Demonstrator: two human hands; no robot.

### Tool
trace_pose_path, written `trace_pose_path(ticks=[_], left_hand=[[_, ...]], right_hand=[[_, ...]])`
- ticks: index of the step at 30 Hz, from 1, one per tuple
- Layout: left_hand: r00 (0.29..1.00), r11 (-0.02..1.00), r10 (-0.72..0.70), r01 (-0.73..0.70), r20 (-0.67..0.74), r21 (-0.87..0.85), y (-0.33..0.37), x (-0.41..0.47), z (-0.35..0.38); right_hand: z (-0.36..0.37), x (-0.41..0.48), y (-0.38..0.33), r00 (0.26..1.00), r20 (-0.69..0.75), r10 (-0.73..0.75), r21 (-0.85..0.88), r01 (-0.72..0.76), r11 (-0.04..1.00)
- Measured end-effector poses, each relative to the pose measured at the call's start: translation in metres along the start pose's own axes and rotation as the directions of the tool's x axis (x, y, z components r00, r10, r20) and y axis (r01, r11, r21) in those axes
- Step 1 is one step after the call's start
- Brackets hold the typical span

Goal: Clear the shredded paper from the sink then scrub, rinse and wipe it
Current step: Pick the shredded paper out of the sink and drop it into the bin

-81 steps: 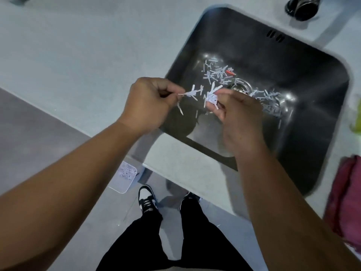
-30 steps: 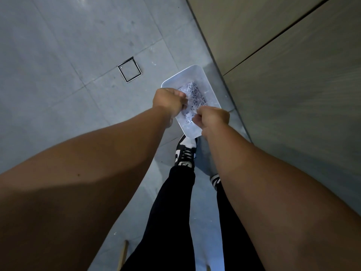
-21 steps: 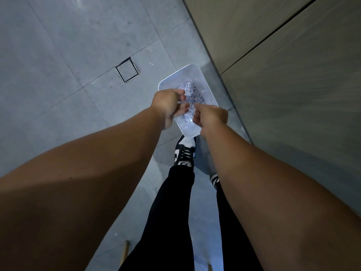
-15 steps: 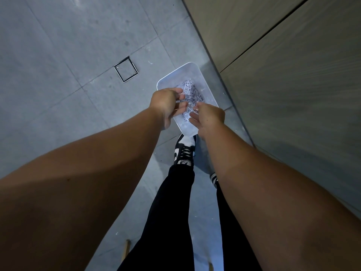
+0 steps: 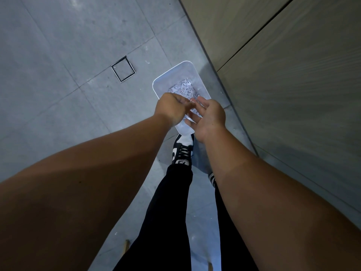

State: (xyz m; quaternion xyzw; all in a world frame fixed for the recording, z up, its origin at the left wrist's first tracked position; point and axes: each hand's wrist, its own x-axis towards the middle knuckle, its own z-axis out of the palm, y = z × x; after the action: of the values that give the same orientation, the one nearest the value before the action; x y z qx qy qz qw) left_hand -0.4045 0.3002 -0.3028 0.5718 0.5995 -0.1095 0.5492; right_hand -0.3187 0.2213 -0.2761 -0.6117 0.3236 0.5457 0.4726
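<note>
A white plastic bin (image 5: 187, 72) stands on the grey floor beside the cabinet, with a heap of shredded paper (image 5: 182, 88) inside. Both hands hover over its near half. My right hand (image 5: 208, 117) is spread, fingers straight, palm turned toward the left hand, holding nothing. My left hand (image 5: 172, 109) has loosely curled fingers that meet the right hand's fingertips; a few white paper bits show between the two hands. The sink is out of view.
Beige cabinet fronts (image 5: 283, 79) rise on the right. A square floor drain frame (image 5: 123, 69) lies left of the bin. My black-and-white shoe (image 5: 182, 151) stands just below the bin, with my legs in black trousers (image 5: 172, 212) under the arms.
The view swung from the sink down to the bin on the floor. Over the bin, both fists loosened; my right hand's fingers have now spread wide and the held shreds dropped.
</note>
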Motion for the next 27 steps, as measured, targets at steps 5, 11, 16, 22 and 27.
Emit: trace_pose_path(ticks=[5,11,16,22,27], left_hand=[[0.995,0.997,-0.061,0.057,-0.084,-0.054,0.008,0.007,0.002],[0.992,0.992,-0.094,0.086,-0.079,-0.097,0.014,0.006,-0.004],[1.0,1.0,-0.025,0.024,-0.005,-0.02,0.014,-0.005,0.005],[0.991,0.993,-0.045,0.03,-0.13,-0.113,0.015,0.003,0.013],[0.989,0.998,0.004,-0.013,-0.151,-0.059,0.015,0.005,0.011]], right_hand=[[-0.008,-0.002,0.001,1.0,0.012,-0.014,0.043,0.014,0.999],[-0.014,-0.005,0.003,1.0,-0.007,-0.01,0.092,0.011,0.996],[-0.009,-0.008,0.003,0.999,0.007,-0.034,0.086,0.033,0.996],[-0.015,-0.009,0.003,0.998,0.031,-0.057,0.11,0.053,0.993],[-0.017,-0.007,0.006,0.998,0.02,-0.068,0.082,0.066,0.994]])
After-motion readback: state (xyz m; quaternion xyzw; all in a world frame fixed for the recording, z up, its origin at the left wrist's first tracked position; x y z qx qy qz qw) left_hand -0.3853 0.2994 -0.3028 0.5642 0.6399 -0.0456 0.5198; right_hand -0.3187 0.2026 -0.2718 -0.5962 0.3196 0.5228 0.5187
